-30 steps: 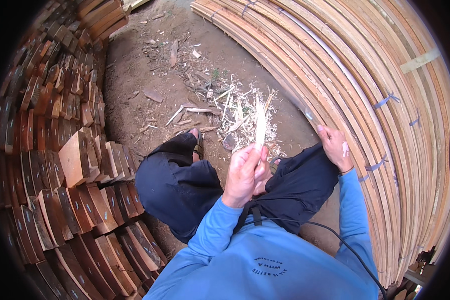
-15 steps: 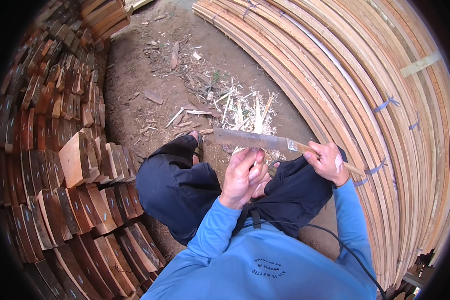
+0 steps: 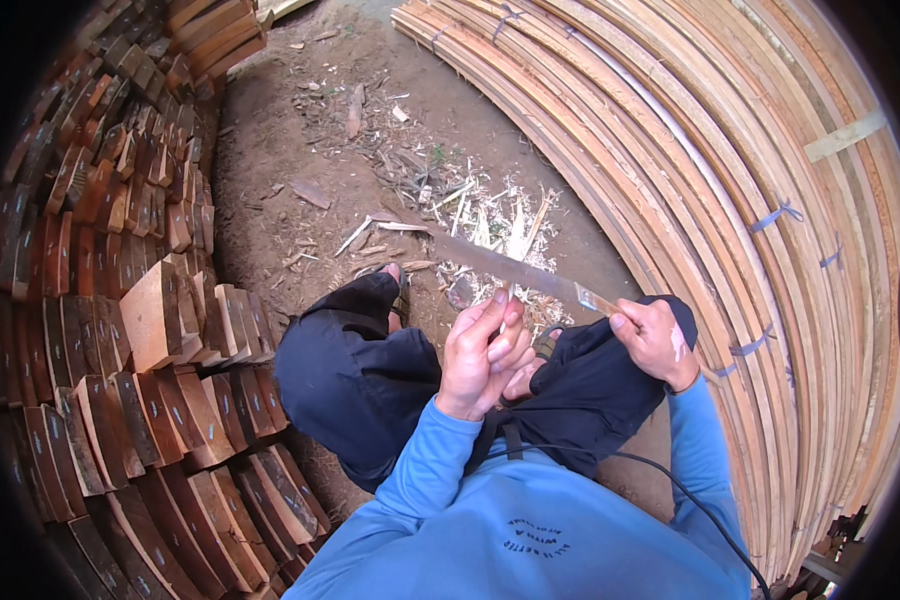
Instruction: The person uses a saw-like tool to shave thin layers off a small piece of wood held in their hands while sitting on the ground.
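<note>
Both of my hands are busy in front of my knees. On my far left is a big pile of short brown wood blocks (image 3: 120,330), stacked in rows that bend around me. Next to them is bare brown dirt (image 3: 270,190) with little bits of wood on it. I am sitting low, and my dark trousers (image 3: 355,370) cover my bent knees. One foot (image 3: 394,272) peeks out past my left knee.

My left hand (image 3: 482,352) is up between my knees. Its fingers are curled around a thin pale stick (image 3: 507,312), but most of the stick is hidden, so I cannot see it well. A long flat blade (image 3: 505,266) lies across just above this hand. It runs from the dirt on the left to my right hand, and it rests right by the top of the stick.

My right hand (image 3: 655,340) is closed tight around the blade's wooden handle (image 3: 598,299), over my right knee. Past the blade, pale wood shavings (image 3: 495,220) lie in a heap on the ground.

On my right, long pale wooden slats (image 3: 730,150) are stacked high in a bent pile, tied here and there with blue straps (image 3: 776,213). My sleeves are blue.
</note>
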The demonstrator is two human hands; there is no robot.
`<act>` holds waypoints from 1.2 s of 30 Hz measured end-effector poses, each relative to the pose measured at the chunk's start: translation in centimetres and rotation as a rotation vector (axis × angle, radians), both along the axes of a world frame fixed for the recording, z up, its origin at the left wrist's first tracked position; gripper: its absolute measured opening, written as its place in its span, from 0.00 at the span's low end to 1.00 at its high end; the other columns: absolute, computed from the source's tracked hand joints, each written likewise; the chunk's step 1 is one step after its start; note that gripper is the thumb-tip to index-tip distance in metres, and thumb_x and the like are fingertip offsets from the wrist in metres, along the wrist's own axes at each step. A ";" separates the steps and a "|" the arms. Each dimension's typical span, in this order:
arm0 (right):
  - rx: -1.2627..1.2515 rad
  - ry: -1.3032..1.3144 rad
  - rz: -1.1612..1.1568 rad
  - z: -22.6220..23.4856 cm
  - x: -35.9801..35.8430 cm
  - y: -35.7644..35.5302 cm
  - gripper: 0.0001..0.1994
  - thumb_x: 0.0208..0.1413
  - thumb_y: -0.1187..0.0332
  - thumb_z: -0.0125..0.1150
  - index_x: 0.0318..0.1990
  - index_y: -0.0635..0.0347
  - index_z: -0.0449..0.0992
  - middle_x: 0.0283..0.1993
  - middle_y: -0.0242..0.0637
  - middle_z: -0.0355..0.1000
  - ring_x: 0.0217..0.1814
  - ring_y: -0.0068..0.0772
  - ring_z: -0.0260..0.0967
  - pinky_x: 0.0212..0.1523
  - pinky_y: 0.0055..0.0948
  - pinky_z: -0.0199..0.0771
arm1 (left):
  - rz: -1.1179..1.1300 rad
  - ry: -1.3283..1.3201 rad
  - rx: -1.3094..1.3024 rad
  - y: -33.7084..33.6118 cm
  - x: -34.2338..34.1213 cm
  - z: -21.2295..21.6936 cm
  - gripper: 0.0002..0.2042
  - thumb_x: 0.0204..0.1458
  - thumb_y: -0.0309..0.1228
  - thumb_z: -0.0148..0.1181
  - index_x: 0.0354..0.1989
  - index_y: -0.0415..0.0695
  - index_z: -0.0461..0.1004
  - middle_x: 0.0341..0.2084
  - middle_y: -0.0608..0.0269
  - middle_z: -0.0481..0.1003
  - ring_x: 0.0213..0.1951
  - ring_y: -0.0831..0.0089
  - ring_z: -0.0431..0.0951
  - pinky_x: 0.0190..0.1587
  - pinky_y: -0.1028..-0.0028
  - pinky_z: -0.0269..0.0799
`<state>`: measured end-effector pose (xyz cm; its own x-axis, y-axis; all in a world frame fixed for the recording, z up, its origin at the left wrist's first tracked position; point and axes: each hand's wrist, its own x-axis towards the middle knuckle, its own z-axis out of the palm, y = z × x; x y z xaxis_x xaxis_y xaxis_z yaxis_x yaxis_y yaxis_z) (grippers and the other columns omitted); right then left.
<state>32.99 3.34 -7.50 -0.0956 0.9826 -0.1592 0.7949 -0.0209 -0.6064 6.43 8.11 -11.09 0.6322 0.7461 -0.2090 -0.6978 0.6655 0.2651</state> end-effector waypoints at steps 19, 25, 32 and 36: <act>0.060 -0.047 -0.050 -0.6 -0.1 0.1 0.25 0.68 0.51 0.52 0.25 0.65 0.67 0.19 0.56 0.59 0.21 0.62 0.61 0.24 0.47 0.60 | -0.035 -0.165 -0.099 0.1 -0.4 0.5 0.15 0.73 0.37 0.38 0.33 0.45 0.63 0.12 0.77 0.56 0.13 0.85 0.51 0.18 0.80 0.46; 0.115 -0.183 0.042 -0.1 -0.6 0.4 0.24 0.64 0.52 0.58 0.23 0.63 0.68 0.18 0.55 0.61 0.21 0.60 0.63 0.22 0.46 0.60 | -0.062 -0.159 -0.124 -0.2 -0.6 0.1 0.14 0.73 0.36 0.39 0.34 0.45 0.64 0.12 0.76 0.56 0.13 0.85 0.52 0.18 0.80 0.46; 0.104 -0.181 -0.167 -3.0 3.3 1.9 0.27 0.68 0.50 0.52 0.23 0.65 0.69 0.18 0.52 0.59 0.21 0.50 0.58 0.26 0.43 0.60 | -0.089 -0.180 -0.039 0.0 -0.7 1.0 0.16 0.74 0.39 0.36 0.33 0.45 0.63 0.12 0.77 0.56 0.12 0.85 0.50 0.16 0.80 0.46; 0.078 -0.051 -0.183 -2.1 1.8 1.0 0.28 0.68 0.50 0.52 0.23 0.66 0.66 0.18 0.52 0.56 0.21 0.51 0.55 0.26 0.43 0.57 | -0.050 -0.181 -0.112 0.0 -0.5 0.4 0.16 0.74 0.39 0.36 0.33 0.46 0.64 0.11 0.77 0.56 0.12 0.85 0.51 0.17 0.80 0.47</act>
<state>34.82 4.32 -9.60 0.0917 0.9924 -0.0824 0.8118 -0.1224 -0.5709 5.92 8.14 -10.69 0.7024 0.6916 -0.1683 -0.6928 0.7186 0.0612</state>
